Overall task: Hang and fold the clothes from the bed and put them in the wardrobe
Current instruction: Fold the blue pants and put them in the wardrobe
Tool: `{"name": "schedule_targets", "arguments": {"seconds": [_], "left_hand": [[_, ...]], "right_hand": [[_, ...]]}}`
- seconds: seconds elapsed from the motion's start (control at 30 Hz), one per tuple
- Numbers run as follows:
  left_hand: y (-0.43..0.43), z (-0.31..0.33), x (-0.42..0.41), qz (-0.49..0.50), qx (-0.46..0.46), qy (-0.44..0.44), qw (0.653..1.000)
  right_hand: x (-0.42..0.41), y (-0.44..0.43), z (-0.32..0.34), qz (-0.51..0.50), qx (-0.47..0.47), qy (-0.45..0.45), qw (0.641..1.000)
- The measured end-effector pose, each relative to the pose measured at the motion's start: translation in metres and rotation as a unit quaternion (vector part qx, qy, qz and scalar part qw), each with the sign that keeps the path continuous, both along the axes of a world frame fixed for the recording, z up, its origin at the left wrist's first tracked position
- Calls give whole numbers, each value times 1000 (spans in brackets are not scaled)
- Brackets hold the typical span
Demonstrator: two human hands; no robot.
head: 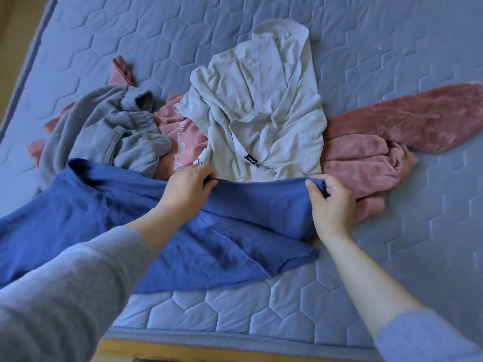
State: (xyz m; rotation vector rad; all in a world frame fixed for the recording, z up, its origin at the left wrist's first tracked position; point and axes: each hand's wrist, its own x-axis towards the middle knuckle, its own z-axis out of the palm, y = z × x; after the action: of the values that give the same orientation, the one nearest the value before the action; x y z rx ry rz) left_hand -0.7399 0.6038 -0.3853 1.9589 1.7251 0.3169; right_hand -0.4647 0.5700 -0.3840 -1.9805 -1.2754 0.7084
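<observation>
While both hands pinch its upper edge, left hand (pixel 187 186) and right hand (pixel 331 202) apart, the blue garment (pixel 109 226) lies across the quilted mattress (pixel 392 48), near a beige hoodie (pixel 264 105), grey garment (pixel 104 129) and pink clothes (pixel 386 142).

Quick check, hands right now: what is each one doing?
Left hand: pinches the top edge of the blue garment.
Right hand: grips the same edge, further right.
</observation>
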Motion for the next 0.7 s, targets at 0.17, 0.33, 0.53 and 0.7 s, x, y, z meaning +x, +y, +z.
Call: {"name": "schedule_targets", "arguments": {"seconds": [0.17,0.33,0.53,0.7], "left_hand": [[19,-15,3,6,-32,24,999],[24,-23,10,-33,-35,49,998],[27,-19,44,-112,-45,72,990],[39,-18,106,-150,-112,15,982]], "right_hand": [[8,29,-29,-3,-37,36,999],[15,34,-55,-21,-96,57,994],[36,-2,-64,-43,-164,124,978],[47,-37,-74,-35,-200,144,968]]}}
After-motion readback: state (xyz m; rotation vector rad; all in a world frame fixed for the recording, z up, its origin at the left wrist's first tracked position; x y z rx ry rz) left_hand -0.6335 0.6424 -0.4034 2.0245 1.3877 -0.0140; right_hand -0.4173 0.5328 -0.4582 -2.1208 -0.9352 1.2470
